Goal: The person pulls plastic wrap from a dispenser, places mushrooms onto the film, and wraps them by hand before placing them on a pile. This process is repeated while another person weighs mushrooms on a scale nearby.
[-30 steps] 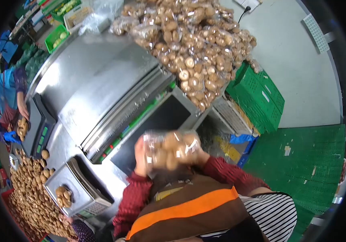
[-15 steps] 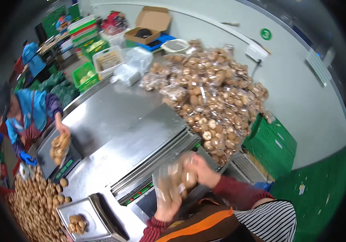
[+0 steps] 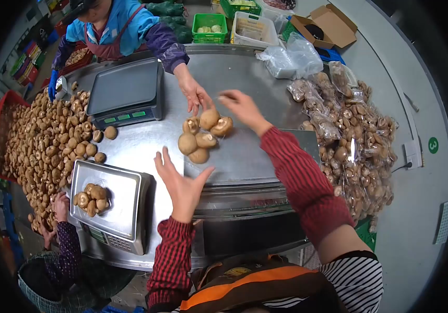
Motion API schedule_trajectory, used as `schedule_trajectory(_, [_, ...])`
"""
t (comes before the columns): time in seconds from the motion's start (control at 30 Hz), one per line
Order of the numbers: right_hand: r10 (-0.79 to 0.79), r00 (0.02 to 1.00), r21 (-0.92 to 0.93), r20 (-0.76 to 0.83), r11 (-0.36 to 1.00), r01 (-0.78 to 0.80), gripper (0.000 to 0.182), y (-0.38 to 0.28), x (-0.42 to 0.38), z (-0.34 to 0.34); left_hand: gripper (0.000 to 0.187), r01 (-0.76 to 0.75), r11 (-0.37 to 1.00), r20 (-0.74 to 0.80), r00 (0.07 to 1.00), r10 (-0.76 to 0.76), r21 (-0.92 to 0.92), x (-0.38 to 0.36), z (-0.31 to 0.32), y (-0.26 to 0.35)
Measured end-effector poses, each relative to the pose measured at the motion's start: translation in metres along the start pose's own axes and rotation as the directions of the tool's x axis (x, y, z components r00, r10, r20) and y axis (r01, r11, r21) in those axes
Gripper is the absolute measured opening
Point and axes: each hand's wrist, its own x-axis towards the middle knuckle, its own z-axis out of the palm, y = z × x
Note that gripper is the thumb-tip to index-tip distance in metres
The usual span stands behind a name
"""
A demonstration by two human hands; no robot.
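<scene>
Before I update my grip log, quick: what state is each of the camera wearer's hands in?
Left hand: open, holding nothing, beside the mushroom cluster.
Right hand: open, holding nothing, near the same cluster.

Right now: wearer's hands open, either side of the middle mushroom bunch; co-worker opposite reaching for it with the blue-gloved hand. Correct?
No, wrong hand: the head view shows the co-worker's bare hand reaching toward the mushroom bunch; the blue-gloved hand is by the loose mushrooms. The rest holds.

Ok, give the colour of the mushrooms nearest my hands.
The mushrooms are brown, clearest in the head view.
</scene>
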Motion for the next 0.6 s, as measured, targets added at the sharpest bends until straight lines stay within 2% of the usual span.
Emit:
schedule_trajectory(0.03, [-0.197, 0.969, -0.066, 0.150, 0.976, 0.209, 0.039, -0.003, 0.020, 0.015, 0.113, -0.001, 0.998, 0.018, 1.000, 0.000, 0.066, 0.014, 0.010, 0.002])
schedule_trajectory(0.07, [-0.364, 0.880, -0.098, 0.305, 0.907, 0.409, 0.041, -0.006, 0.031, 0.027, 0.120, -0.003, 0.997, 0.034, 0.999, 0.000, 0.077, 0.027, 0.020, 0.002])
schedule_trajectory(0.1, [-0.348, 0.888, -0.103, 0.301, 0.914, 0.393, 0.041, -0.008, 0.031, 0.037, 0.117, -0.076, 0.991, 0.018, 0.997, 0.074, 0.112, 0.038, 0.028, 0.002])
schedule_trajectory(0.17, [-0.348, 0.788, -0.129, 0.509, 0.874, 0.469, 0.046, -0.008, 0.013, 0.040, 0.114, -0.140, 0.990, 0.160, 0.978, 0.133, 0.028, 0.046, 0.041, 0.002])
schedule_trajectory(0.2, [-0.306, 0.809, -0.139, 0.502, 0.895, 0.425, 0.046, -0.007, -0.006, 0.031, 0.110, -0.204, 0.979, 0.151, 0.968, 0.199, 0.015, 0.043, 0.047, 0.003])
schedule_trajectory(0.27, [-0.108, 0.901, -0.337, 0.419, 0.904, 0.265, 0.048, -0.007, -0.040, 0.001, 0.103, -0.355, 0.931, 0.173, 0.915, 0.365, -0.089, 0.039, 0.058, 0.011])
schedule_trajectory(0.3, [-0.081, 0.910, -0.352, 0.405, 0.905, 0.238, 0.048, 0.001, -0.064, -0.012, 0.103, -0.354, 0.928, 0.193, 0.909, 0.370, -0.112, 0.036, 0.065, 0.014])
schedule_trajectory(0.33, [-0.053, 0.975, -0.468, 0.215, 0.871, 0.151, 0.048, 0.007, -0.096, -0.023, 0.106, -0.374, 0.904, 0.352, 0.834, 0.425, -0.205, 0.034, 0.071, 0.018])
schedule_trajectory(0.37, [-0.050, 0.999, -0.562, 0.016, 0.826, 0.050, 0.048, 0.007, -0.123, -0.030, 0.108, -0.382, 0.876, 0.487, 0.729, 0.482, -0.295, 0.033, 0.075, 0.023])
schedule_trajectory(0.4, [0.076, 0.995, -0.583, -0.060, 0.807, -0.097, 0.051, 0.001, -0.146, -0.033, 0.108, -0.390, 0.868, 0.484, 0.721, 0.496, -0.308, 0.032, 0.078, 0.028])
schedule_trajectory(0.5, [0.026, 0.979, -0.481, -0.201, 0.868, -0.122, 0.053, 0.020, -0.172, -0.043, 0.116, -0.357, 0.831, 0.517, 0.657, 0.548, -0.426, 0.023, 0.074, 0.036])
schedule_trajectory(0.53, [0.152, 0.946, -0.353, -0.285, 0.901, -0.251, 0.058, 0.018, -0.174, -0.058, 0.118, -0.407, 0.823, 0.450, 0.696, 0.560, -0.396, 0.019, 0.067, 0.034])
schedule_trajectory(0.57, [0.157, 0.939, -0.348, -0.306, 0.900, -0.264, 0.058, 0.014, -0.191, -0.077, 0.113, -0.435, 0.840, 0.372, 0.758, 0.536, -0.324, 0.010, 0.055, 0.031])
schedule_trajectory(0.6, [0.189, 0.921, -0.397, -0.342, 0.859, -0.323, 0.056, 0.003, -0.216, -0.104, 0.100, -0.360, 0.886, 0.336, 0.828, 0.448, -0.293, 0.001, 0.035, 0.034])
